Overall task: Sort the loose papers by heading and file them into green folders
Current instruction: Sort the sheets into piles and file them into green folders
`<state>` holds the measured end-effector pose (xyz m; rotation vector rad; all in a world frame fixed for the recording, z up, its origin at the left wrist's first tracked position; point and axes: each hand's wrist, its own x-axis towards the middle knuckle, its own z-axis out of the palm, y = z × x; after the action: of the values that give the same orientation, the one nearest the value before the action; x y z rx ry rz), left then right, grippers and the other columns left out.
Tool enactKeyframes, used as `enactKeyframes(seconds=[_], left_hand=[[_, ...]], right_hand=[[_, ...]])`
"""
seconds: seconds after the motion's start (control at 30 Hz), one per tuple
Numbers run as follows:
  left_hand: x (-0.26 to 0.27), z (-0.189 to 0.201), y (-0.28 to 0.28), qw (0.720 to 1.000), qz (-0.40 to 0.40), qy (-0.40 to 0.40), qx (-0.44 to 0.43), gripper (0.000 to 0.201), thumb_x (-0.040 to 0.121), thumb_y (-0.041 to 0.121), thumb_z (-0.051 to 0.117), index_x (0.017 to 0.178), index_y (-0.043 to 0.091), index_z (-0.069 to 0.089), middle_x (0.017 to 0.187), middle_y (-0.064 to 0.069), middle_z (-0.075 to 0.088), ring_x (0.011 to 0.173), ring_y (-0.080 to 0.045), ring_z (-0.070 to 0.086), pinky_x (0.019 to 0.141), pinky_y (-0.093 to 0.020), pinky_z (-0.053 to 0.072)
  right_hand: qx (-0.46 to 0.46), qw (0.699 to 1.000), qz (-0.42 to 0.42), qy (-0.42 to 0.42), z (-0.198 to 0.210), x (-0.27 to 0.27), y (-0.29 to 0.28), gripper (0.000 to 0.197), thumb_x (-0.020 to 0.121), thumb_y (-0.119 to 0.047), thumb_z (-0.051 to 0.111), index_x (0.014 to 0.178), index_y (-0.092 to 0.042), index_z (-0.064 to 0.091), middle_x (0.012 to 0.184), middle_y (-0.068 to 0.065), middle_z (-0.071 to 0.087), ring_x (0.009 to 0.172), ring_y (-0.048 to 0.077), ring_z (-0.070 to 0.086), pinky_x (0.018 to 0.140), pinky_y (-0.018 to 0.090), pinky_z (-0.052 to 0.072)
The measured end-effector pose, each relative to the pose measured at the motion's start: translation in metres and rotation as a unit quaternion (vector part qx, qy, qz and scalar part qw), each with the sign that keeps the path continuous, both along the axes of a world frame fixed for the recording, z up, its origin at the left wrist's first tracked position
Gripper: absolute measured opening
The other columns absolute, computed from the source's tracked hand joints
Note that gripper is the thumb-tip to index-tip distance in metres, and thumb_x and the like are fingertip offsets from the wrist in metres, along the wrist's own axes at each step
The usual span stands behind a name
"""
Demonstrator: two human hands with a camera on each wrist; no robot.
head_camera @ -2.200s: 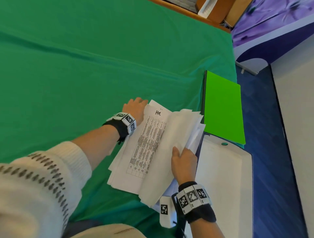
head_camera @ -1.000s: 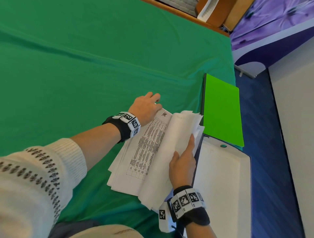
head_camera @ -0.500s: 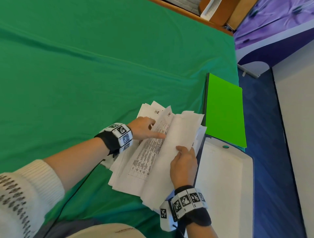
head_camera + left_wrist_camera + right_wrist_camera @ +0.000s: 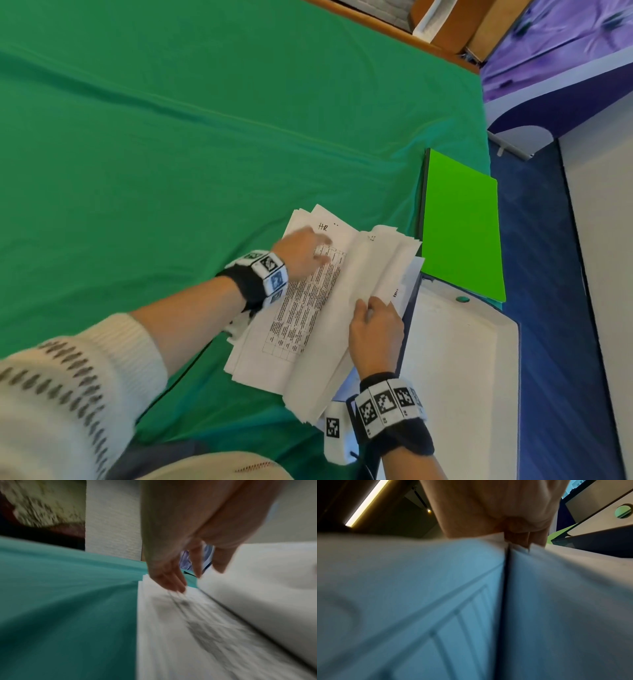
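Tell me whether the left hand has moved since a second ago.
Yes. The left hand has come back from the stack's far-left corner onto the printed top sheet, nearer the person.

Handwritten heading "HR" at the far end of the exposed printed sheet (image 4: 305, 301), top of the paper stack. Its table text is too small to read. Both wristbands (image 4: 388, 409) carry black-and-white square code markers; any tiny numerals, perhaps printed beneath, are illegible.
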<state>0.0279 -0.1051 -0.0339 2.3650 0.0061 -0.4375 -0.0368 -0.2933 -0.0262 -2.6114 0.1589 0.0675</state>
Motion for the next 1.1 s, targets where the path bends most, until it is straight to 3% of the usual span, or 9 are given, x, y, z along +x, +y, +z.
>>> enactKeyframes(seconds=[0.07,0.17,0.3,0.43,0.57,0.67,0.77,0.93,1.1], left_hand=[[0.028,-0.002,0.014,0.991,0.052,-0.051,0.116,0.045,0.096,0.019,0.058,0.14,0.019,0.048,0.139,-0.008,0.048,0.125,-0.027,0.049,0.107,-0.044,0.041],[0.053,-0.001,0.036,0.975,0.007,-0.045,0.219,0.033,0.095,0.005,0.054,0.125,0.014,0.059,0.121,-0.006,0.057,0.109,-0.025,0.057,0.096,-0.041,0.049],[0.062,-0.001,0.048,0.973,-0.05,-0.071,0.216,0.019,0.095,0.01,0.058,0.112,0.014,0.067,0.11,-0.002,0.057,0.099,-0.021,0.059,0.092,-0.039,0.05],[0.062,-0.003,0.049,0.97,-0.068,-0.103,0.209,0.013,0.097,0.021,0.059,0.106,0.016,0.066,0.108,-0.001,0.055,0.103,-0.021,0.056,0.093,-0.037,0.044],[0.056,0.002,0.044,0.933,-0.102,-0.206,0.277,0.023,0.098,0.04,0.052,0.107,0.025,0.066,0.114,0.004,0.05,0.107,-0.017,0.043,0.091,-0.034,0.032],[0.051,0.005,0.038,0.898,-0.146,-0.276,0.31,0.025,0.099,0.039,0.05,0.106,0.025,0.07,0.121,0.006,0.053,0.109,-0.019,0.044,0.092,-0.039,0.036],[0.047,0.013,0.032,0.896,-0.141,-0.326,0.267,0.017,0.094,0.031,0.058,0.096,0.027,0.074,0.13,0.002,0.054,0.107,-0.022,0.05,0.086,-0.042,0.043],[0.039,0.013,0.023,0.987,-0.043,-0.111,0.112,0.035,0.1,0.038,0.05,0.127,0.017,0.06,0.121,-0.002,0.06,0.104,-0.02,0.059,0.091,-0.038,0.05],[0.023,-0.019,0.035,0.988,0.028,-0.014,0.153,0.057,0.095,0.03,0.061,0.144,0.012,0.04,0.138,-0.01,0.044,0.12,-0.029,0.052,0.1,-0.044,0.047]], right_hand=[[0.006,1.0,-0.003,-0.001,0.0,0.0,-0.003,0.027,0.096,-0.02,0.052,0.073,-0.007,0.057,0.078,0.01,0.055,0.071,0.024,0.048,0.062,0.027,0.028],[0.011,1.0,-0.004,-0.006,0.001,0.0,-0.006,0.031,0.096,-0.019,0.053,0.067,-0.013,0.048,0.073,0.008,0.051,0.068,0.022,0.045,0.061,0.028,0.027],[0.025,1.0,-0.007,-0.011,0.0,0.001,-0.008,0.041,0.096,-0.018,0.054,0.058,-0.018,0.038,0.067,0.007,0.049,0.064,0.022,0.044,0.053,0.028,0.025],[0.02,1.0,0.008,-0.019,-0.002,0.001,-0.006,0.048,0.095,-0.017,0.055,0.055,-0.025,0.03,0.063,0.006,0.047,0.058,0.018,0.04,0.048,0.014,0.021],[0.011,1.0,0.011,-0.017,-0.001,0.0,-0.003,0.036,0.095,-0.02,0.055,0.062,-0.019,0.041,0.068,0.007,0.051,0.062,0.019,0.044,0.055,0.025,0.024],[0.012,1.0,0.01,-0.018,-0.001,-0.001,-0.001,0.028,0.096,-0.021,0.055,0.068,-0.016,0.05,0.072,0.006,0.052,0.065,0.019,0.046,0.06,0.025,0.028],[0.012,1.0,0.008,-0.022,0.0,-0.002,-0.001,0.027,0.096,-0.02,0.055,0.071,-0.01,0.057,0.072,0.006,0.052,0.066,0.019,0.046,0.06,0.024,0.028],[0.015,1.0,0.001,-0.027,0.001,-0.005,-0.002,0.027,0.096,-0.019,0.055,0.073,-0.006,0.06,0.073,0.005,0.051,0.066,0.018,0.045,0.059,0.025,0.025],[0.019,0.999,0.003,-0.031,0.003,-0.007,-0.003,0.028,0.096,-0.018,0.055,0.068,-0.014,0.052,0.071,0.006,0.05,0.064,0.019,0.044,0.058,0.026,0.025]])
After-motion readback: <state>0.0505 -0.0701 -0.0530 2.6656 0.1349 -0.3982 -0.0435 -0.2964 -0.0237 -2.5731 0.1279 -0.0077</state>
